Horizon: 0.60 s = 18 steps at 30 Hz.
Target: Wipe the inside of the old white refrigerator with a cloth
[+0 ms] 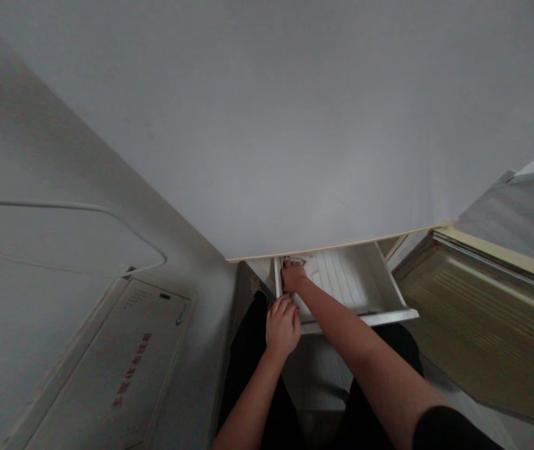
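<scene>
Left hand (283, 325) is touching, right hand (294, 277) reaching inside, a white ribbed drawer (391, 317); finger grips unclear; closing risks pinching.

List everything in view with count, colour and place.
Broad surface: 1, pale grey with cream edge, upper middle.
Drawer: 1, off-white, pulled out below it.
Flat panel: 1, yellowish brown, right.
Wall: 1, pale, left.
Wall box: 1, pale with red lettering, lower left.
Cable: 1, white, above the wall box.
Floor: 1, grey, lower right.
Trouser legs: 2, black, below the drawer.
Sleeve: 1, black, lower right.
Left hand: 1, bare, drawer's near left corner.
Right hand: 1, bare, inside the drawer.
</scene>
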Each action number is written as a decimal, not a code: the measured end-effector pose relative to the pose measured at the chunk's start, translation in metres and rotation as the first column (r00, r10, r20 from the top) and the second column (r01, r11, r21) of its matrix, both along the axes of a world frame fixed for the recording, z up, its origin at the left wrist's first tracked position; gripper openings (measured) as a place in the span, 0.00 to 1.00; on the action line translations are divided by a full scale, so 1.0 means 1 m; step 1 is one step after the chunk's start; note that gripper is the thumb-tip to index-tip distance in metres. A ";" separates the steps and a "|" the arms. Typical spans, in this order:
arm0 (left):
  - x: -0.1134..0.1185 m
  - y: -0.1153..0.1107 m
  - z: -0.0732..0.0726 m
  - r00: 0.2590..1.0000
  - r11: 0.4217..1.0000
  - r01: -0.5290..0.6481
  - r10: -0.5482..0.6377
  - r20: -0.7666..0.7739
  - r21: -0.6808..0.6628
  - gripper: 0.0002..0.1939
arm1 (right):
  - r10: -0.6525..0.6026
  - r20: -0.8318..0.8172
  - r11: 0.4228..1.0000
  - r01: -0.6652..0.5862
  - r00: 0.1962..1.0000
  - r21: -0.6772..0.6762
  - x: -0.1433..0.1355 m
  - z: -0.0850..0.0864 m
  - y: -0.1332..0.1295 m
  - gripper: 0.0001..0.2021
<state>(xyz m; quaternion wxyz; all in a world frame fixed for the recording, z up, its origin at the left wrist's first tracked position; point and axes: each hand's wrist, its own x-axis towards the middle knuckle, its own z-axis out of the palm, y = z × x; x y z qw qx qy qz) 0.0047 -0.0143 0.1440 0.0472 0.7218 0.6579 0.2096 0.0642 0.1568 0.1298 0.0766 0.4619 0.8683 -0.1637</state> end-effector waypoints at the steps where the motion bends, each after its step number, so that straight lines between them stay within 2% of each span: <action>1: 0.000 0.000 0.000 1.000 1.000 0.001 -0.001 0.002 -0.003 0.10 | -0.015 -0.008 1.000 0.015 1.000 0.011 0.000 0.001 0.000 0.33; 4: -0.001 0.000 -0.002 1.000 1.000 0.000 0.000 0.001 -0.008 0.11 | -0.096 -0.041 0.995 0.096 0.995 0.003 0.020 -0.006 0.005 0.37; 9: -0.002 0.000 -0.003 1.000 1.000 -0.007 0.007 0.011 0.017 0.11 | -0.232 -0.014 0.966 0.228 0.973 -0.119 0.086 -0.020 0.023 0.55; 14: -0.001 0.001 -0.002 1.000 0.999 -0.012 0.011 0.027 0.037 0.11 | -0.466 0.125 0.867 0.480 0.876 -0.135 0.165 -0.022 0.036 0.64; 16: 0.000 0.001 -0.001 1.000 0.999 -0.015 0.014 0.023 0.042 0.11 | -0.484 0.176 0.848 0.509 0.857 -0.148 0.185 -0.021 0.035 0.63; 18: 0.001 0.001 0.001 1.000 0.999 -0.020 0.020 0.012 0.044 0.12 | -0.449 0.239 0.856 0.491 0.861 -0.159 0.189 -0.018 0.032 0.66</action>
